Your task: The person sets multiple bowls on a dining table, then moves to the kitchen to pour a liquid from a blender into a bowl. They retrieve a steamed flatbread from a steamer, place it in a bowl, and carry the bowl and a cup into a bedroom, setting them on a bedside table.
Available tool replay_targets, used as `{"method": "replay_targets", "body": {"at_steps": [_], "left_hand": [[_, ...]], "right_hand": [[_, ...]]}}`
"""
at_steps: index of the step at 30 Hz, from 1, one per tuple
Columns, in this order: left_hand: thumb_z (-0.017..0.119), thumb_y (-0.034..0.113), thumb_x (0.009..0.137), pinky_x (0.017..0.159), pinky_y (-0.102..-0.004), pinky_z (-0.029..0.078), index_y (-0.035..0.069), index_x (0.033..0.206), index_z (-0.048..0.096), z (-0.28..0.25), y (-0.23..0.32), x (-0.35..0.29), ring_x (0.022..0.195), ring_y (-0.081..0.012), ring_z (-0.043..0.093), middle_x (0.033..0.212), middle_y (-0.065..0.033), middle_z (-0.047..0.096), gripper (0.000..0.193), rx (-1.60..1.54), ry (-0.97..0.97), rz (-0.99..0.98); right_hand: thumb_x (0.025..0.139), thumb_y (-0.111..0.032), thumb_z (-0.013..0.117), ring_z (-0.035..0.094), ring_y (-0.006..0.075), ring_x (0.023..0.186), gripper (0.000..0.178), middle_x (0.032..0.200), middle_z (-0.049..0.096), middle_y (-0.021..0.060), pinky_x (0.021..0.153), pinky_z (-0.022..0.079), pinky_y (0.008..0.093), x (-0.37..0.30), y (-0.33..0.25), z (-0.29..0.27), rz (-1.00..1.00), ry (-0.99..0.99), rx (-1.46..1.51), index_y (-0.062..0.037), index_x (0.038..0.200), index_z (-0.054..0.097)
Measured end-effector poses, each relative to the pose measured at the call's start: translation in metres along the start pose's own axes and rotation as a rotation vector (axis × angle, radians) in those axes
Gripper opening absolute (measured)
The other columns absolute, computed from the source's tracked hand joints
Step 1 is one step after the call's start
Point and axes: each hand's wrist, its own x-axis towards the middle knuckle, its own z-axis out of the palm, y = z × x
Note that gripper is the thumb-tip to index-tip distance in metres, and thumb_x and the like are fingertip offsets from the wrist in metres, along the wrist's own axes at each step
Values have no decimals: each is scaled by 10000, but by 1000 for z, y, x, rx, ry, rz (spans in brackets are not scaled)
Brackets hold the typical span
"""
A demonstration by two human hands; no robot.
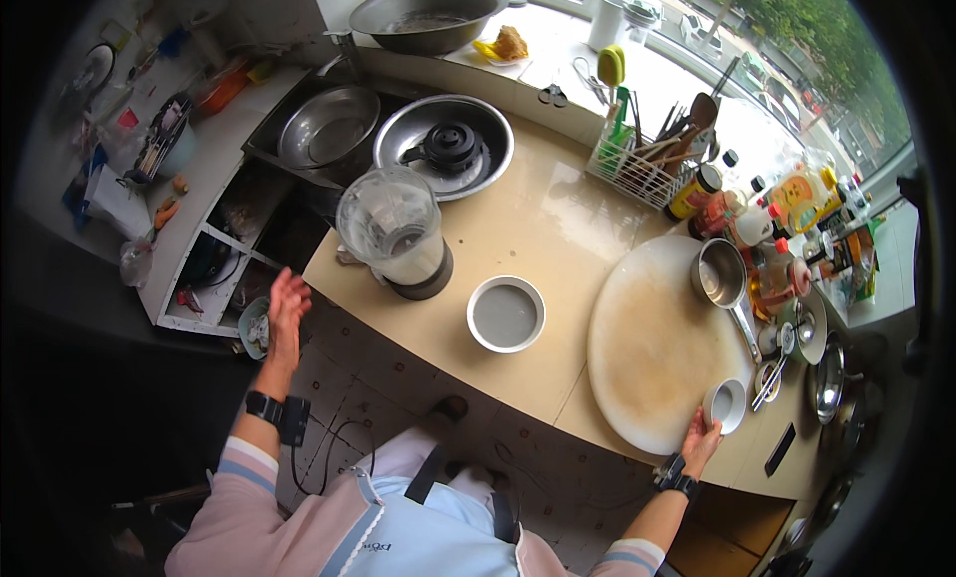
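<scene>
My left hand [289,306] is raised off the counter's left edge, fingers stretched out with nothing in them. The nearest thing to it is a blender jug [393,248], clear with whitish residue and a dark base, standing on the counter. My right hand [701,440] grips a small white bowl [726,408] over the near right edge of a round cutting board [647,348]. Between the hands, a white bowl [505,315] holds greyish liquid. Behind the jug, a black lid [450,147] lies in a steel basin [498,119].
A long-handled steel saucepan [719,273] rests on the board's right side. Bottles [717,214] and a utensil rack [637,174] line the back right. Another steel basin [329,127] sits in the sink at left. A black phone-like slab [781,450] lies near the right edge.
</scene>
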Motion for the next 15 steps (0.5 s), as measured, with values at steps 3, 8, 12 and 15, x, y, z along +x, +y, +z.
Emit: {"method": "replay_targets", "body": {"at_steps": [3,8,12,15], "left_hand": [[558,257,796,1108,-386,239,81,1469,276,2,36,61,1359,-254,320,1486,-136,312,751,200,-125,262],[541,159,730,1095,-356,248,62,1430,350,26,73,120,1333,-208,362,1411,-72,416,732,291,-451,186],[675,88,716,850,-251,437,30,1115,547,40,79,146,924,-85,537,987,4,591,424,336,-695,87],[731,87,677,861,-256,429,15,1072,572,44,86,173,911,-97,538,934,-9,597,432,639,-848,91]], "right_hand": [[869,-150,563,652,278,869,468,1035,603,170,766,579,321,-41,1,16,-69,44,-48,-12,1285,399],[868,-169,573,654,257,868,505,1047,602,155,732,578,303,-113,4,42,-50,67,-85,-60,1323,382],[869,-178,581,676,256,821,502,1012,639,141,671,585,291,-173,7,57,-33,84,-74,-99,1332,402],[856,-162,593,686,256,768,527,1016,643,135,638,592,292,-213,11,66,-26,113,-51,-121,1341,393]]}}
